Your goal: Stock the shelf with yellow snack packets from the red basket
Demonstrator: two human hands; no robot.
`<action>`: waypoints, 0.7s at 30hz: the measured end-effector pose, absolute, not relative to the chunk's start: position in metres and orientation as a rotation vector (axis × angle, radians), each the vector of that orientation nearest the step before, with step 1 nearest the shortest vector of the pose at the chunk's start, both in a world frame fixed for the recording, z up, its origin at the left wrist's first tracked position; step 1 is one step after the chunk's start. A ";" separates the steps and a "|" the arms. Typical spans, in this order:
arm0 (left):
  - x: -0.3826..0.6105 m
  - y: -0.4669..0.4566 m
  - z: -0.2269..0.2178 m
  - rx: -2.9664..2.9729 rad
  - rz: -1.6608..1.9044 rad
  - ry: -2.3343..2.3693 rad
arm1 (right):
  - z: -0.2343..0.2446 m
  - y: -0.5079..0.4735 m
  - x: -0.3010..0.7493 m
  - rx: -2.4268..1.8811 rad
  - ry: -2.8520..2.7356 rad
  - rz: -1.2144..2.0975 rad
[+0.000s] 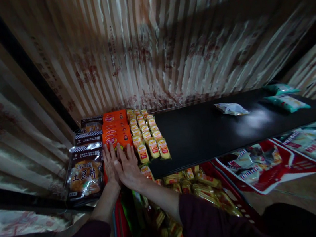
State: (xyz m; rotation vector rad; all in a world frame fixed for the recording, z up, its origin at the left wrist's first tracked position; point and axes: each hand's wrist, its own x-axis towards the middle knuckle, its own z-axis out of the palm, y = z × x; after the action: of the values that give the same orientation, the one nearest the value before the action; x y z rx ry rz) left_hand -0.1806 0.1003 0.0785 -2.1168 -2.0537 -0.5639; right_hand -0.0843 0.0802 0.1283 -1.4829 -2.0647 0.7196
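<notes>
Side by side, my left hand (111, 165) and my right hand (128, 166) lie flat on the front of a row of orange snack packets (117, 131), fingers stretched out and pointing away from me. Left of them stand dark potato-chip bags (84, 173), stacked in a row on the shelf. Close by on the right are several rows of small yellow wrapped snacks (145, 134). Neither hand grips anything; the lower part of the orange packets is covered by my hands.
A black shelf (188, 137) holds a white packet (231, 109) and teal packets (290, 102) to the right. Below it, a red basket (246, 211) contains many yellow snacks (208, 191), and other red baskets (290, 167) hold bags. Corrugated sheeting (146, 47) rises behind.
</notes>
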 end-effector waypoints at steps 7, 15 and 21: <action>-0.184 0.104 0.066 -2.119 -0.706 -1.967 | 0.132 0.088 -0.098 -1.678 -1.864 0.737; -0.187 0.105 0.054 -2.112 -0.743 -1.942 | 0.129 0.088 -0.094 -1.603 -1.889 0.742; -0.185 0.106 0.055 -2.058 -0.825 -2.000 | 0.120 0.100 -0.105 -1.646 -1.792 0.624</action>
State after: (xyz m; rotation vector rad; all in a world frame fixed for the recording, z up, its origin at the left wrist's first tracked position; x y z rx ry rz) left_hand -0.1845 0.1064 0.0552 -2.0582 -1.9998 -0.8249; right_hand -0.1054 0.0997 0.1198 -1.6456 -1.7923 0.6243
